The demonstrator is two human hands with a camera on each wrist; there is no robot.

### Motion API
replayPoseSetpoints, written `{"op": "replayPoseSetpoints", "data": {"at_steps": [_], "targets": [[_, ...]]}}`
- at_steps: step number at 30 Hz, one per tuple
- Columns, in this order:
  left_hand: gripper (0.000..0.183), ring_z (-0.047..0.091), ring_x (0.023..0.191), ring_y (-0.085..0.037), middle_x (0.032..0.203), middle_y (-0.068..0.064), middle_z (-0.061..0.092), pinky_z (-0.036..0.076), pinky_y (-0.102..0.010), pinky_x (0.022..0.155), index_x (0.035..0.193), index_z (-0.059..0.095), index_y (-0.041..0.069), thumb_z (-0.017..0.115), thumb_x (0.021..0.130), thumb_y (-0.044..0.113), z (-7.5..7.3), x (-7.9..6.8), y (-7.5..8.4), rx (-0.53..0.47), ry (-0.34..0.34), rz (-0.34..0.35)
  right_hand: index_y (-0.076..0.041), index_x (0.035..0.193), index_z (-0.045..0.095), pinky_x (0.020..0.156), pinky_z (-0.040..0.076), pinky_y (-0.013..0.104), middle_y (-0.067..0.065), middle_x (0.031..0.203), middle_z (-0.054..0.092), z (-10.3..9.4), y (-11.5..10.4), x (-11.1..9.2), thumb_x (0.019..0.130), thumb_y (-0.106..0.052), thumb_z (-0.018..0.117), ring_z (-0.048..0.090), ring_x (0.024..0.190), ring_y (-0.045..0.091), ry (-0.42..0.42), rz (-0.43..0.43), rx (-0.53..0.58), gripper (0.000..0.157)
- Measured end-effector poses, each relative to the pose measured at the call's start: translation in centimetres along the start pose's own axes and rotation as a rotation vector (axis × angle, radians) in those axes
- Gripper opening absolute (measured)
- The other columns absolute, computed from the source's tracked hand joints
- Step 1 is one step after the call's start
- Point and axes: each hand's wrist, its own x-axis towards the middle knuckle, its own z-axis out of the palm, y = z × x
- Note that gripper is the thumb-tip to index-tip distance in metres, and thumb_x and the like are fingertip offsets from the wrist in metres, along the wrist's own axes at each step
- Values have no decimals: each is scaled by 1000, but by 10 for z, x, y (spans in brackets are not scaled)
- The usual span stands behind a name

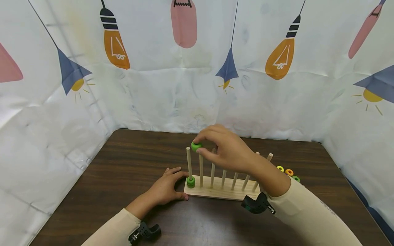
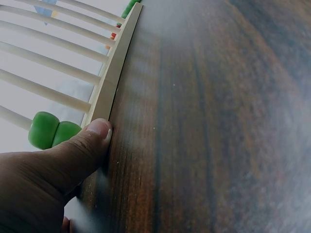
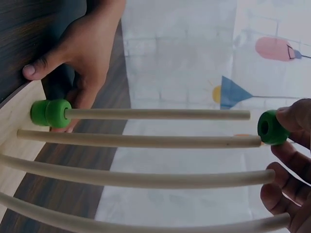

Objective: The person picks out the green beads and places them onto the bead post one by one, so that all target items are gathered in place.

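Note:
A wooden peg board (image 1: 223,192) with several upright pegs stands on the table. My left hand (image 1: 166,187) grips its left end, the thumb (image 2: 99,128) against the front edge and the fingers behind. Two green beads (image 3: 50,112) sit stacked at the bottom of the leftmost peg (image 1: 189,162). Up at the peg tops, my right hand (image 1: 229,150) pinches another green bead (image 1: 196,146) between thumb and fingers. In the right wrist view that bead's hole faces the pegs, close to the tip of the second peg (image 3: 194,141); whether they touch, I cannot tell.
Behind my right forearm, near the board's right end, lie loose beads: yellow (image 1: 280,168), orange (image 1: 289,172) and green (image 1: 296,178). The dark wooden table (image 1: 138,150) ends at a white curtain (image 1: 154,99) printed with lamps. Bare pegs stand under my right hand.

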Motion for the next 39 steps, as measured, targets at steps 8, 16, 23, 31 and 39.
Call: {"op": "replayPoseSetpoints", "data": {"at_steps": [8, 16, 23, 31, 39], "targets": [[74, 30, 142, -58, 154, -23, 43, 31, -73, 110, 138, 63, 23, 93, 74, 42, -1, -1, 1, -3, 3, 15, -18, 117, 72, 99, 49, 37, -7, 119, 65, 6, -3, 7, 97, -21, 74, 55, 121, 13, -5, 1, 6, 20], [73, 31, 144, -52, 154, -23, 43, 27, -72, 113, 138, 63, 21, 93, 74, 41, -1, 0, 0, -15, -1, 20, -16, 114, 73, 95, 50, 33, -5, 115, 65, 13, -6, 15, 95, -18, 76, 57, 116, 14, -11, -14, -9, 19], [75, 29, 143, -58, 155, -23, 42, 30, -73, 110, 139, 63, 22, 93, 73, 43, -1, -1, 0, -10, -4, 4, -16, 114, 73, 93, 51, 32, -6, 114, 65, 15, -6, 16, 94, -19, 77, 57, 116, 14, -33, -5, -27, 20], [74, 31, 144, -54, 154, -23, 44, 28, -72, 112, 137, 64, 22, 94, 73, 42, -1, 0, 0, -10, 2, 12, -17, 116, 73, 88, 53, 33, -5, 115, 66, 15, -7, 16, 96, -22, 76, 58, 115, 14, -68, 45, -71, 21], [76, 33, 145, -50, 152, -23, 45, 26, -71, 114, 138, 63, 21, 94, 72, 42, 0, 0, 0, -7, 15, 27, -20, 118, 72, 87, 55, 37, -6, 120, 65, 1, -5, 5, 97, -27, 73, 57, 119, 15, -64, 116, -89, 22]]}}
